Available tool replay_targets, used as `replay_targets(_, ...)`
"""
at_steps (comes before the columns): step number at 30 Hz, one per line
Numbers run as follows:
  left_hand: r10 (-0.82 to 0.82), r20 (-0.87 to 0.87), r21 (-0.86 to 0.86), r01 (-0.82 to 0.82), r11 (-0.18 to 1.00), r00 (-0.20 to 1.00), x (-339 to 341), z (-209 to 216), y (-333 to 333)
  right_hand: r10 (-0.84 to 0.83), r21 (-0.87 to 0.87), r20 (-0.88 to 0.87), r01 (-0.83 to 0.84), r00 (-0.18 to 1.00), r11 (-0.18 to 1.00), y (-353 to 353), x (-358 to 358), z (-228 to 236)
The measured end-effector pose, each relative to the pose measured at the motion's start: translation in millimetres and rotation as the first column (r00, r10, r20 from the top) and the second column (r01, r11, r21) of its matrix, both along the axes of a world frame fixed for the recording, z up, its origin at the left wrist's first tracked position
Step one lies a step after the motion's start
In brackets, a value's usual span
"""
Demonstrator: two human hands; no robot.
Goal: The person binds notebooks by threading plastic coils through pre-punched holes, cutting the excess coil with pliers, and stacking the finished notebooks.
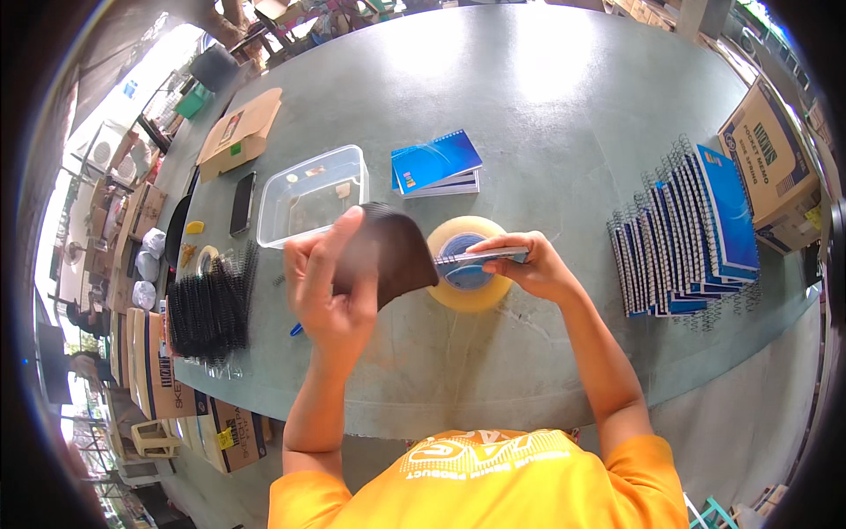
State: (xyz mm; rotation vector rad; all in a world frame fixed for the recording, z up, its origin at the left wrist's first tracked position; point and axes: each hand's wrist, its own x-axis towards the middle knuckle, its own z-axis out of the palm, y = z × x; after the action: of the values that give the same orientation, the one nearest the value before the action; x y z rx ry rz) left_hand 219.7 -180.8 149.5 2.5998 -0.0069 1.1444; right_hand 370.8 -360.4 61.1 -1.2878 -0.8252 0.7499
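Note:
My left hand point(328, 280), slightly blurred, is closed on a dark brown curved piece point(394, 257), smooth and slab-like; I cannot tell its kind. Between the fingers and thumb of my right hand point(539, 268) is a small spiral notebook point(495, 255), seen nearly edge-on, its coil side toward the dark piece. The two lie close together, and whether they touch is unclear. Below the notebook, a wide roll of yellowish tape point(443, 296) with a blue core rests on the table.
Blue notebooks point(436, 161) lie stacked beyond the roll. A clear plastic tub point(304, 196), a phone point(241, 203) and black spiral coils point(207, 309) are at left. At right stand a long row of coil-bound notebooks point(683, 238) and a cardboard box point(775, 167) on the grey-green table point(564, 159).

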Motion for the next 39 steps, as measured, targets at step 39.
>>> replay_targets(39,-0.223,-0.198,-0.14,0.198,0.97,0.954,17.9,-18.7,-31.4,0.035,-0.093,0.108,-0.025,0.994,0.995,-6.4,3.3,0.0)
